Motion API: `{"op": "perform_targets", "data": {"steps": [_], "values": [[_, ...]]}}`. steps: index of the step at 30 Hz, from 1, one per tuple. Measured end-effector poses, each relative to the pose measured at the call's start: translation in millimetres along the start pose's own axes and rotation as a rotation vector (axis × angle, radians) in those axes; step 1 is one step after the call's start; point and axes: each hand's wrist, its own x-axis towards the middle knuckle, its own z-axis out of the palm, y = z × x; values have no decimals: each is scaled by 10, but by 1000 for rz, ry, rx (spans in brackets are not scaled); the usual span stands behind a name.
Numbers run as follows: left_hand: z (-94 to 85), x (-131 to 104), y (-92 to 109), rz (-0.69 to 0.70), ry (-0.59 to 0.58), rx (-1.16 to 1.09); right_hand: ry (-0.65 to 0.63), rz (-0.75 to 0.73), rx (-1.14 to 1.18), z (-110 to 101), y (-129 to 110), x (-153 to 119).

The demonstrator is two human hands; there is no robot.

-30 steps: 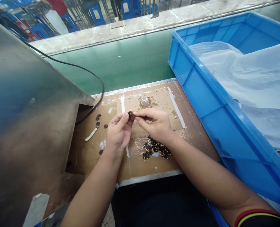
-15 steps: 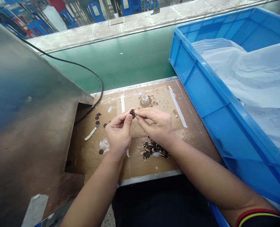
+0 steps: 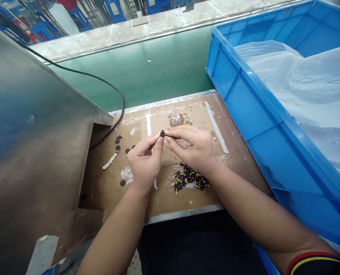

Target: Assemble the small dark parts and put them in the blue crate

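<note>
My left hand (image 3: 145,160) pinches a small dark round piece (image 3: 162,133) between thumb and forefinger. From the right, my right hand (image 3: 191,147) closes its thumb and forefinger on a tiny dark part that meets the round piece. Below my right hand lies a pile of small black and yellow pieces (image 3: 188,178) on the cardboard. Several dark discs (image 3: 123,183) are scattered to the left of my left hand, beside a white-handled knife (image 3: 111,160). Beyond my hands stands a small clear cup (image 3: 176,118) on a wet patch.
A large blue crate (image 3: 244,103) holding white sheeting (image 3: 298,76) stands at the right. At the left rises a metal housing (image 3: 38,126), with a black cable (image 3: 101,79) hanging over it. A green belt surface (image 3: 158,68) runs behind the cardboard-covered table.
The round piece has turned and risen slightly between my fingers. My right hand has shifted a little to the right, and more of the black and yellow pile shows.
</note>
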Motion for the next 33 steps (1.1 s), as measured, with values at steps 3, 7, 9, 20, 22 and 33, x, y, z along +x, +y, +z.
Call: {"op": "perform_targets", "data": {"steps": [3, 7, 9, 20, 22, 33], "values": [[-32, 4, -22, 53, -18, 32, 11, -43, -13, -10, 0, -1], [-50, 4, -35, 98, -24, 67, 13, -50, -50, -1, 2, -18], [-47, 4, -31, 130, -7, 83, 12, -60, -65, 9, 6, -31], [-17, -21, -27, 168, 68, 97, 6, -132, -88, 39, 12, -72], [1, -29, -25, 154, 94, 78, 3, -134, -89, 51, 10, -75], [31, -66, -6, 154, 42, -20, 112, 23, 140, 82, -69, -50]]}}
